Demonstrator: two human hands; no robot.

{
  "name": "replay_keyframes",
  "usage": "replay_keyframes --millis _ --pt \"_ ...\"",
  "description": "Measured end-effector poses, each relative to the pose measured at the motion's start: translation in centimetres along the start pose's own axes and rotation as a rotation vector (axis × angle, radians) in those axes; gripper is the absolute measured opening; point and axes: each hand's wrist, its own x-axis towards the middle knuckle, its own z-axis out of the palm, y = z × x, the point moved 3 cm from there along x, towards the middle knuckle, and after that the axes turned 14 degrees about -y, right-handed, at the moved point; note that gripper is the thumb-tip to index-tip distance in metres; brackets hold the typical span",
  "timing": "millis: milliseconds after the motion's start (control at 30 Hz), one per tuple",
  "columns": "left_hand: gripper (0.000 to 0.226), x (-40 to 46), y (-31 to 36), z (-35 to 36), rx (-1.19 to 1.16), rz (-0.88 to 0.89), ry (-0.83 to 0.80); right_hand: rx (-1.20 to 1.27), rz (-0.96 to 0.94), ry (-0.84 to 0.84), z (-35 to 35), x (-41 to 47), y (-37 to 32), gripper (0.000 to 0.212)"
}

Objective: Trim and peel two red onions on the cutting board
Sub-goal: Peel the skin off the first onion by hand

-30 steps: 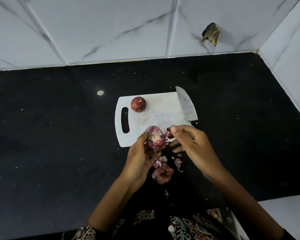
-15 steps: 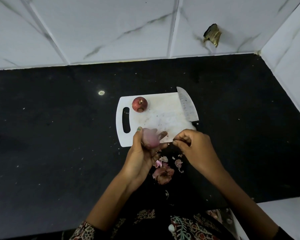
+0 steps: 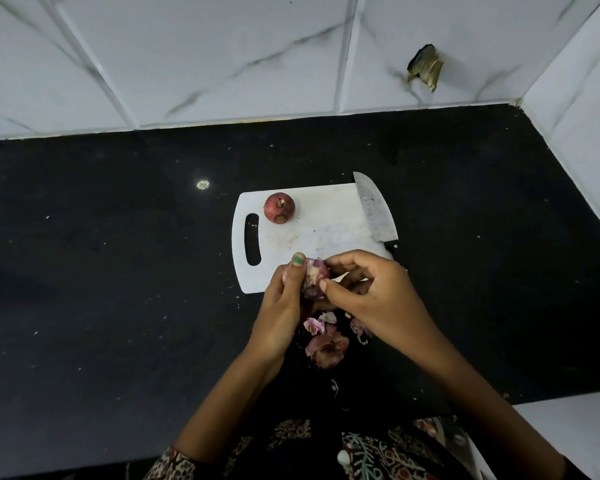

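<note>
- Two hands on one onion (image 3: pixel 313 279), held at frame centre over the near edge of the cutting board (image 3: pixel 312 237); my left hand (image 3: pixel 284 299) curls round it, thumb on top.
- My right hand (image 3: pixel 368 289) has thumb and fingertips pinching at the onion's right side, apparently on loose skin.
- Step, as I judge it: peeling the first onion, partly stripped.
- One second onion (image 3: pixel 279 208), unpeeled, sits at the board's upper left, by the handle slot.
- One knife (image 3: pixel 374 209) lies along the board's right edge, untouched.
- Several peel scraps (image 3: pixel 326 344) lie on the black counter (image 3: pixel 118 271) below the hands.
- Next move calls for pulling the pinched skin clear while the left hand keeps the onion from turning.
</note>
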Motion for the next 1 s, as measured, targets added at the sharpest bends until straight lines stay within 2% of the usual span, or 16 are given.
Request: replay_keyframes --millis 233,400,533,600,700,900,1000 --pt "0.064 0.15 -0.13 -0.19 0.126 0.055 0.056 0.062 0.004 0.002 -0.11 0.02 0.28 0.014" --pt "0.081 0.11 -0.5 -0.1 0.123 0.022 0.032 0.03 -0.004 0.008 -0.23 0.15 0.48 0.014" --pt "0.077 0.08 -0.54 0.37 0.123 0.013 0.038 0.013 -0.008 0.097 -0.59 0.3 0.95 0.02" --pt "0.079 0.09 -0.57 0.4 0.131 0.019 0.044 0.078 -0.004 0.067 -0.52 0.27 1.06 0.011" --pt "0.071 0.01 -0.77 0.21 0.159 0.014 0.079 0.105 0.005 0.001 -0.04 0.14 0.97 0.015" --pt "0.069 -0.12 -0.74 0.52 0.179 0.021 0.087 0.065 -0.003 0.018 0.07 0.15 0.92 0.009" --pt "0.077 0.09 -0.74 0.46 0.127 0.023 0.064 0.046 -0.021 0.039 -0.08 0.14 0.97 0.016"
